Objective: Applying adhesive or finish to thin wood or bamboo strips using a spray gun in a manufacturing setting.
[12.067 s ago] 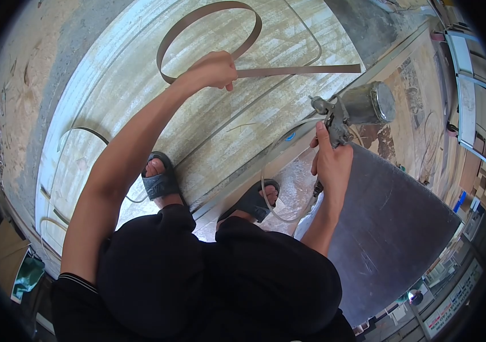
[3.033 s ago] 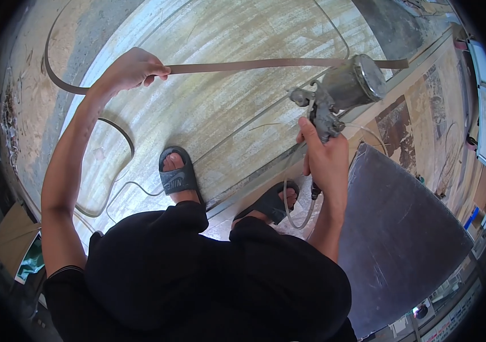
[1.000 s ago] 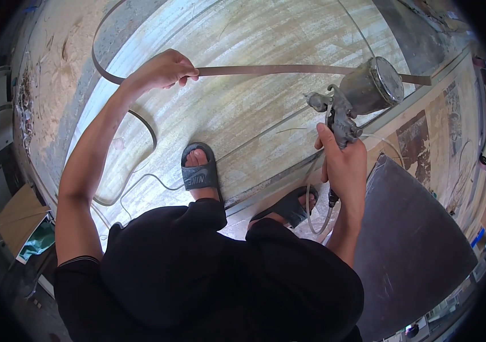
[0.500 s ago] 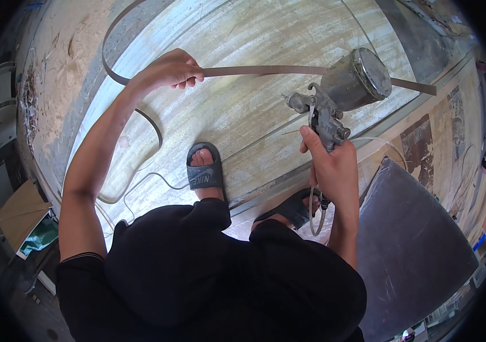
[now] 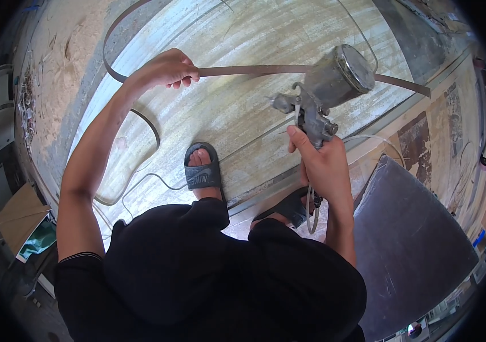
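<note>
A long, thin brown strip (image 5: 248,70), like edge banding, is pinched in my left hand (image 5: 170,69). From those fingers it runs out to the right, passing behind the spray gun's cup, and its end shows beyond the cup. On the other side of the hand the strip curls up in a wide loop. My right hand (image 5: 324,165) is wrapped round the handle of a grey metal spray gun (image 5: 310,118). The gun's dirty metal cup (image 5: 340,74) tilts up to the right, and its nozzle faces left. Whether spray comes out cannot be seen.
A pale, streaked board (image 5: 243,108) lies under my sandalled feet. A thin hose (image 5: 312,219) hangs below the gun. At the right stands a dark panel (image 5: 414,245). Sawdust (image 5: 83,34) covers ground at the far left, and cardboard (image 5: 19,206) lies at the left.
The spray gun has moved left along the strip, in my right hand. My left hand keeps its hold, shifting only slightly left. The strip's free end has dipped a little.
</note>
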Available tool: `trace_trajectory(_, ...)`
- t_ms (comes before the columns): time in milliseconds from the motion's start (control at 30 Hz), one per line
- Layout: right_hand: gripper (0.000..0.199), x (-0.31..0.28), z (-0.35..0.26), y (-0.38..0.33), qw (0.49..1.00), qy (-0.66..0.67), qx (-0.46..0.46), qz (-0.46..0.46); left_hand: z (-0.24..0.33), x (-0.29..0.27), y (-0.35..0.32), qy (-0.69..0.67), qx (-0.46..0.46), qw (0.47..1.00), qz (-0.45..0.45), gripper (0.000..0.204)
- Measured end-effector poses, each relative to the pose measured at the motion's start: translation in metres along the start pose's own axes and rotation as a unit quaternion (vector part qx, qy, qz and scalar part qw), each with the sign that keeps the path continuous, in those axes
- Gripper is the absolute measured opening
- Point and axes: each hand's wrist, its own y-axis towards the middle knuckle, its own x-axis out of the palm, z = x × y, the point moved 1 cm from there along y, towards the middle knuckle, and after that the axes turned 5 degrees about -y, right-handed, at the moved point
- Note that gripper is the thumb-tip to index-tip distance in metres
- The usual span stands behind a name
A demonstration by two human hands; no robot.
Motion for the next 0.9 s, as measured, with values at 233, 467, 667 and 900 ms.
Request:
trace_trajectory(233,0.041,-0.007,0.001,0.002,0.998,-0.048,-0.015,0.039,-0.002,-0.002,-0.005,-0.012,0.005,1.0,0.006,0.023)
trace_trajectory(467,0.042,-0.011,-0.003,-0.002,0.999,-0.024,-0.006,0.039,0.005,0.003,0.003,-0.001,0.008,1.0,-0.005,0.023)
trace_trajectory(667,0.041,-0.004,0.005,0.005,0.999,-0.018,-0.013,0.035,-0.002,0.001,-0.002,0.004,-0.006,1.0,-0.001,0.023)
trace_trajectory(900,0.04,-0.03,0.022,-0.001,0.989,-0.081,-0.011,0.125,-0.004,0.006,0.002,-0.018,0.005,1.0,0.012,0.023)
